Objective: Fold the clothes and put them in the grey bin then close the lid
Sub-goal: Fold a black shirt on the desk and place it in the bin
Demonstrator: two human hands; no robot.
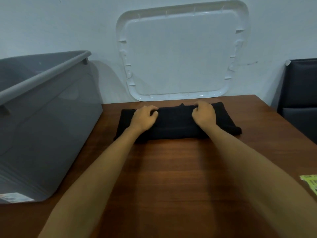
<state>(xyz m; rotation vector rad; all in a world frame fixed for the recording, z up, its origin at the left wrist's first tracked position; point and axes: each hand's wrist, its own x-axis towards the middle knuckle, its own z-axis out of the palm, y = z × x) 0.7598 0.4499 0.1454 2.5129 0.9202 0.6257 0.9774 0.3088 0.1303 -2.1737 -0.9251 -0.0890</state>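
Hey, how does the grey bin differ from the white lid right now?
The grey bin is dark and sits at the left of the table; the white lid is pale and leans upright against the wall. The bin is deep and open-topped; the lid is flat. Both look plastic with rounded corners.

A folded garment lies across the far middle of a table; the left hand grips it near its left end, the right hand near its right; a bin stands on the table's left side; behind the garment a lid leans against the wall; a chair stands right of the table.
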